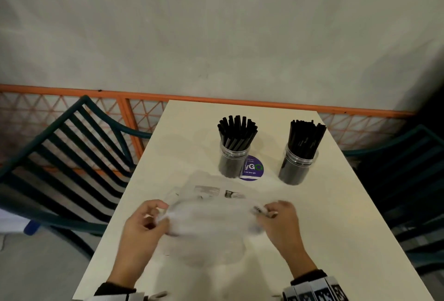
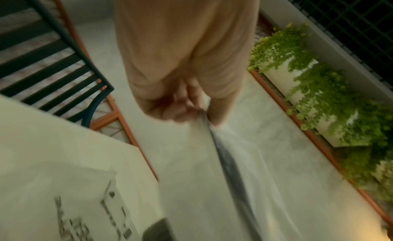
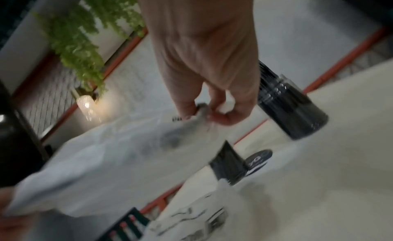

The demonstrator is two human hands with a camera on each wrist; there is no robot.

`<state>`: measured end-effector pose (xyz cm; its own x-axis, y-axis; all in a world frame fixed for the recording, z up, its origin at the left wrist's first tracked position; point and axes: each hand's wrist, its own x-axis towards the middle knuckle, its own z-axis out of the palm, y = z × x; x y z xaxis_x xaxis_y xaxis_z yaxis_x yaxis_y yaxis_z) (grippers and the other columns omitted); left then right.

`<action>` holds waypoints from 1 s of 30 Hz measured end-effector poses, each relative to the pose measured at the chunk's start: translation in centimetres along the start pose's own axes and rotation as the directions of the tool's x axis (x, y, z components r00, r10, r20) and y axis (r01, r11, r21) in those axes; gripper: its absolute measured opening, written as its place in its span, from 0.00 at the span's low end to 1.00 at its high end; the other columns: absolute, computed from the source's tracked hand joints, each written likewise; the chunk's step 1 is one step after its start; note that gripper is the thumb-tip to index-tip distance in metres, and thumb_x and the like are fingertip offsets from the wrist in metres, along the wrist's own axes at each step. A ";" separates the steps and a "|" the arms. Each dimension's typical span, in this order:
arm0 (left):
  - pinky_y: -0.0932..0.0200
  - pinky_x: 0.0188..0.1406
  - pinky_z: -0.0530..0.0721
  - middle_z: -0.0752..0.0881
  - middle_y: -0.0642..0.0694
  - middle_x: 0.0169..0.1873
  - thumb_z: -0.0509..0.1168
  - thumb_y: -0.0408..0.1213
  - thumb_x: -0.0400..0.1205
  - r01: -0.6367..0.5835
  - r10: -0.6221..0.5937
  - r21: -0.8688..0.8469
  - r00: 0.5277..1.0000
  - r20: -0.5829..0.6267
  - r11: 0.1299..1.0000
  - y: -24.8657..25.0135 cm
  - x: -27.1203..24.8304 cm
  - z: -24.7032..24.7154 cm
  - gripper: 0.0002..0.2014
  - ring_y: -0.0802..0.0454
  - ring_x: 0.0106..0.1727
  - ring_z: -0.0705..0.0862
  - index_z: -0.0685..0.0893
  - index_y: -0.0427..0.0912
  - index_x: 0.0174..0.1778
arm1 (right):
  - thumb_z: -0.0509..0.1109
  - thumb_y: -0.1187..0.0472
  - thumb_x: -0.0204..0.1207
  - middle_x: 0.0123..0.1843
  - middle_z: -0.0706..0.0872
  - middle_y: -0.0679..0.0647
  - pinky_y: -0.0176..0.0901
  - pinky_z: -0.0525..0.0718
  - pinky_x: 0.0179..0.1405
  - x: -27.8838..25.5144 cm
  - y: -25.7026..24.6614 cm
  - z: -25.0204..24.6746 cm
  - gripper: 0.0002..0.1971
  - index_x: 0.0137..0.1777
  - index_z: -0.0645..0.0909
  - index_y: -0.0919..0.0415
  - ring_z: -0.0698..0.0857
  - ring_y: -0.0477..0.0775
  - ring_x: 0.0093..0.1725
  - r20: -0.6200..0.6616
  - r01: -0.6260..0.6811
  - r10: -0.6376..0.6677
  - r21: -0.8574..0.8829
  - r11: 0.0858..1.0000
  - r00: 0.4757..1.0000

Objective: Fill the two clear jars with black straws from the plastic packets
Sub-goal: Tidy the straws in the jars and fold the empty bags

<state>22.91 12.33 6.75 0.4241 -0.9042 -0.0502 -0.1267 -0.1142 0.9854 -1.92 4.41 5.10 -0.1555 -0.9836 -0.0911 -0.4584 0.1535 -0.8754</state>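
Left hand (image 1: 146,222), at 7 o'clock on the table (image 1: 336,240), pinches one end of a clear plastic packet (image 1: 211,219); fingers curled on the film. The packet is stretched between both hands and badly blurred; its contents cannot be made out. A second packet (image 1: 211,191) lies flat at centre, print illegible. Left jar (image 1: 234,162) at 12 o'clock holds black straws (image 1: 237,132) and hides part of a purple sticker (image 1: 254,171). Right jar (image 1: 298,167) at 1 o'clock is likewise filled. Right hand (image 1: 281,219), at 5 o'clock, pinches the packet's other end. Both wrist views are smeared.
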 end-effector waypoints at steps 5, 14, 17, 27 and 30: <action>0.70 0.23 0.69 0.72 0.43 0.23 0.64 0.21 0.72 -0.128 0.188 0.400 0.976 -0.114 0.907 -0.8 0.4 0.0 0.15 0.51 0.24 0.68 0.78 0.50 0.36 | 0.78 0.65 0.61 0.57 0.75 0.64 0.52 0.77 0.45 -0.6 -0.6 0.8 0.07 0.38 0.84 0.61 0.71 0.64 0.51 -0.256 0.126 -0.293 -0.517 0.847 0.921; 0.69 0.33 0.82 0.84 0.40 0.42 0.70 0.36 0.76 0.021 -0.059 0.210 0.983 0.176 0.977 -2.7 0.9 -0.7 0.02 0.54 0.34 0.87 0.83 0.47 0.39 | 0.63 0.61 0.80 0.56 0.67 0.53 0.40 0.73 0.67 -1.1 -0.9 1.6 0.16 0.67 0.78 0.58 0.74 0.49 0.53 0.414 0.131 -0.008 -0.268 0.955 0.910; 0.69 0.33 0.79 0.83 0.45 0.35 0.73 0.38 0.72 -0.063 0.033 0.267 0.993 0.117 0.962 -2.8 1.2 -1.8 0.05 0.56 0.37 0.84 0.86 0.52 0.32 | 0.70 0.66 0.74 0.55 0.70 0.53 0.41 0.76 0.62 -0.7 -0.7 1.8 0.07 0.50 0.86 0.65 0.72 0.46 0.53 0.177 0.204 -0.161 -0.263 0.943 0.971; 0.58 0.25 0.68 0.72 0.45 0.32 0.60 0.20 0.73 -0.119 0.172 0.509 0.983 -0.060 0.853 -3.6 1.4 -1.6 0.12 0.50 0.29 0.72 0.74 0.43 0.39 | 0.68 0.70 0.69 0.49 0.70 0.57 0.36 0.69 0.35 -1.0 -0.4 4.4 0.12 0.46 0.68 0.61 0.74 0.53 0.40 0.069 0.199 -0.187 -0.415 0.888 0.980; 0.58 0.24 0.68 0.73 0.46 0.33 0.61 0.21 0.74 -0.056 0.087 0.559 0.996 -0.029 0.827 -5.2 1.7 -2.1 0.11 0.48 0.27 0.73 0.72 0.43 0.39 | 0.75 0.45 0.62 0.74 0.56 0.58 0.51 0.68 0.70 -1.4 -0.5 4.0 0.52 0.79 0.47 0.57 0.60 0.62 0.75 0.394 0.299 -0.051 -0.599 0.743 0.918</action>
<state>26.19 12.24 1.91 0.4372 -0.8985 0.0405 -0.6298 -0.2737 0.7270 2.08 5.34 3.79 0.2257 -0.9475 -0.2264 -0.9111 -0.1231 -0.3933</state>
